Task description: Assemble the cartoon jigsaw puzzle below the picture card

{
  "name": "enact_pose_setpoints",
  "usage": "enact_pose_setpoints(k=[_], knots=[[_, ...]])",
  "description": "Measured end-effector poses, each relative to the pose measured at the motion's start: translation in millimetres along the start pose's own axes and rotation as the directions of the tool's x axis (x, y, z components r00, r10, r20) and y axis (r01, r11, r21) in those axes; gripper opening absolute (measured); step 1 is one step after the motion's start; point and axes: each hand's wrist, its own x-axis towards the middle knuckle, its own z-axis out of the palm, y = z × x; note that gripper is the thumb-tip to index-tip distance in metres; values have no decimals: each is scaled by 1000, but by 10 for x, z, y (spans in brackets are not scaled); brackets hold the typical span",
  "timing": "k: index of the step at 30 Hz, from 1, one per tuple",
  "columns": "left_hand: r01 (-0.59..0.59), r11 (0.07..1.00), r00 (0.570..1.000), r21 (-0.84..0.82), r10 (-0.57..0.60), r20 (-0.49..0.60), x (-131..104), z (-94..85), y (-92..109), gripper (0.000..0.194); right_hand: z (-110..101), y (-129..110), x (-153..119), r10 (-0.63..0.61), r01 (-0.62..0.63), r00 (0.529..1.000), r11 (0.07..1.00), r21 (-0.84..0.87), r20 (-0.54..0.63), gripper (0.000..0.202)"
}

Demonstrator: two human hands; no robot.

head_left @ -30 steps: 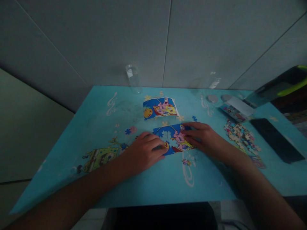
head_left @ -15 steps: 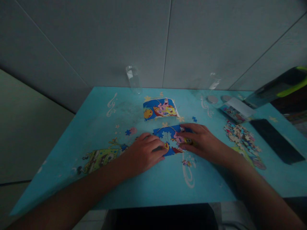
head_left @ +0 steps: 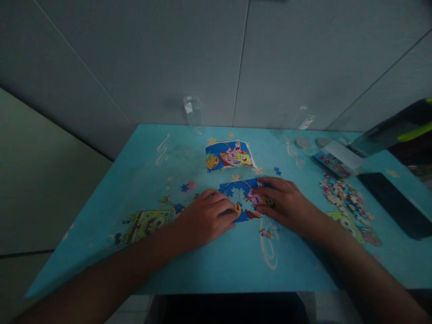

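Note:
A partly joined jigsaw puzzle (head_left: 242, 186) lies flat on the table in front of me, blue with pink and red parts and a gap in its middle. My left hand (head_left: 213, 211) grips its left side, fingers curled over the edge. On the right side my right hand (head_left: 281, 200) holds the puzzle with bent fingers that cover part of it. Just behind lies a picture card (head_left: 230, 155) showing a like scene, slightly curled. Loose blue pieces (head_left: 277, 171) sit right of the card, and a blue piece (head_left: 184, 187) and a pink piece (head_left: 191, 185) lie left of the puzzle.
A heap of loose jigsaw pieces (head_left: 346, 198) spreads at the right, beside a dark flat case (head_left: 394, 204). Behind it are a small printed box (head_left: 337, 159), round lids (head_left: 303, 143) and a dark bottle (head_left: 381, 135). Clear jars (head_left: 195, 117) stand by the wall.
The whole view has shifted slightly, so things sit a little farther right and lower. Both hands stay on the puzzle with hardly any change.

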Motion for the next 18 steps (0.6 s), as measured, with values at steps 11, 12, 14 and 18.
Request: enact_pose_setpoints(k=[11,12,14,18], knots=[[-5,997,999,76,9,-53,-1,-93,-23,23,45,58,-10,-55,55,997,998,-1,-55,39],[6,994,997,105,2,-77,-18,-130,-66,24,33,67,-13,-53,54,996,999,9,-68,39],[53,984,992,168,-33,-120,-74,-217,-195,27,4,97,-17,-37,41,995,998,38,-98,40],[188,943,964,274,-125,-233,-246,-413,-544,30,-32,162,-22,-5,23,984,994,103,-177,37]])
